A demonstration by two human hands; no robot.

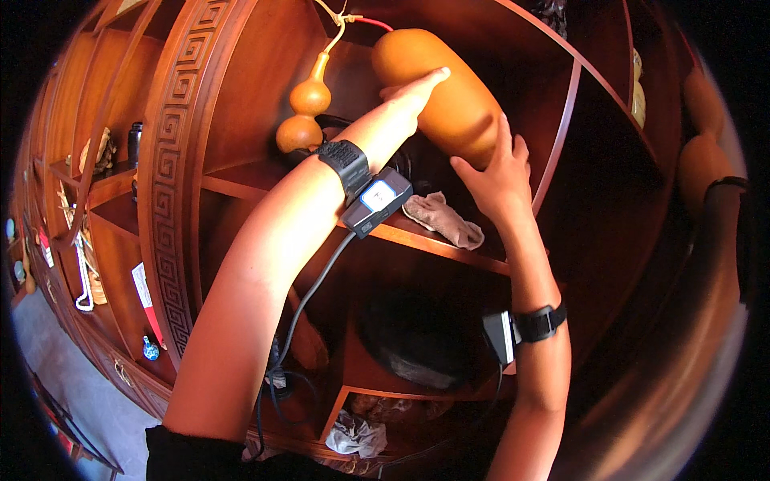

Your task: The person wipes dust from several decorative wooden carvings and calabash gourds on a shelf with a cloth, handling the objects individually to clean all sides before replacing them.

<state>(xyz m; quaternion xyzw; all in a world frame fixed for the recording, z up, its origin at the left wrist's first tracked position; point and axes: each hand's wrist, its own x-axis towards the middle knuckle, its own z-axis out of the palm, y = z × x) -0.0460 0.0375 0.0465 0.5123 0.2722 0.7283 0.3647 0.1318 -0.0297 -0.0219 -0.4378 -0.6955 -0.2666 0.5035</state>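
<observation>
A large, smooth orange-brown gourd (457, 90) is tilted between my two hands in front of a dark wooden shelf compartment. My left hand (415, 96) lies along its near left side, thumb extended over the surface, the other fingers mostly hidden. At the lower right end, my right hand (502, 168) supports it with spread fingers. A red cord runs from its top to a dried stem. Left of it, a small double-bulbed gourd (310, 99) stands upright, its stem reaching up. A crumpled greyish-pink cloth (444, 219) lies on the shelf board below my hands.
A shelf edge (421, 240) runs below my forearms. A carved upright (180, 150) stands at left, with ornaments in compartments beyond it. Lower down are a large dark rounded object (415, 337) and a crumpled plastic bag (356, 434). Cables hang from both wrist devices.
</observation>
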